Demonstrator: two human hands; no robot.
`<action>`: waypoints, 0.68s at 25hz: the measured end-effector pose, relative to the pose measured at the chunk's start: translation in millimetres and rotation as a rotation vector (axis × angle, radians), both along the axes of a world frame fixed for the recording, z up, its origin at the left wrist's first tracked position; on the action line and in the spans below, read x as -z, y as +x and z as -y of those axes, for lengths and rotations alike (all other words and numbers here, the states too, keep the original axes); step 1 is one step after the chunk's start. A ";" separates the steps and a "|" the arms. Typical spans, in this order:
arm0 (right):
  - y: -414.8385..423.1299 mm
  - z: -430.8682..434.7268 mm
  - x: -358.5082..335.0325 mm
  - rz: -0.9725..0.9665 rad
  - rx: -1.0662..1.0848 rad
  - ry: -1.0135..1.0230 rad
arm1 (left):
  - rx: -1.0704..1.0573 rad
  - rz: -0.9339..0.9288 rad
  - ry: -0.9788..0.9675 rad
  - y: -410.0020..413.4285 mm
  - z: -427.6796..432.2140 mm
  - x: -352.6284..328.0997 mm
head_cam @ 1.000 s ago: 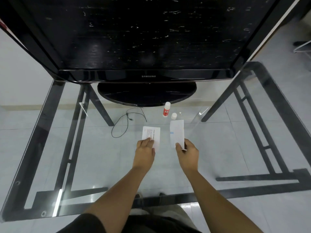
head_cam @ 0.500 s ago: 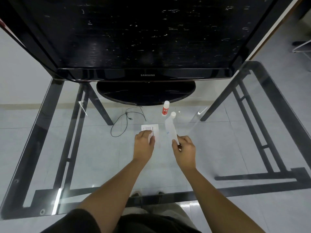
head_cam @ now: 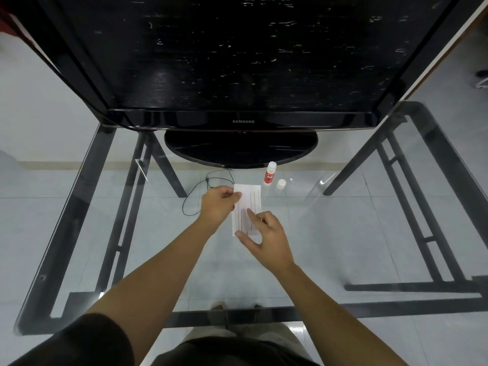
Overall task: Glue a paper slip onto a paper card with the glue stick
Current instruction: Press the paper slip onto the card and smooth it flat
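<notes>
Glass tabletop (head_cam: 343, 233) on black metal frame (head_cam: 87, 212). Large black Samsung television (head_cam: 237, 62) at the far edge, oval base (head_cam: 240, 149) resting on the glass. Thin black cable (head_cam: 200, 191) looped near the base. Pale tiled floor (head_cam: 39, 180) visible through glass.

I see a glass table (head_cam: 343, 233) on a black metal frame (head_cam: 412, 215). A large black Samsung television (head_cam: 237, 62) stands on its oval base (head_cam: 240, 150) at the far edge. Pale glossy floor tiles (head_cam: 369, 344) show through the glass, reflecting overhead light
</notes>
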State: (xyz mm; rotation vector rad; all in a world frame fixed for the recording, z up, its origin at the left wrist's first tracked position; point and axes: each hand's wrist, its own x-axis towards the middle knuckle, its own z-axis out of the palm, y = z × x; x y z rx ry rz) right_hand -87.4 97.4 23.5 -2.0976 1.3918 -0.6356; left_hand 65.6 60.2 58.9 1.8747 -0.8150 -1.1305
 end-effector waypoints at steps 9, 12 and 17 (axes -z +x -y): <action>-8.7 24.2 1.8 0.267 0.352 0.529 | 0.024 -0.294 0.188 7.6 -19.3 23.1; -7.2 27.9 6.7 0.271 0.390 0.516 | -0.015 -0.234 0.195 3.3 -22.4 28.3; -1.5 42.2 9.1 0.259 0.422 0.501 | -0.010 -0.065 0.190 -2.6 -21.4 33.0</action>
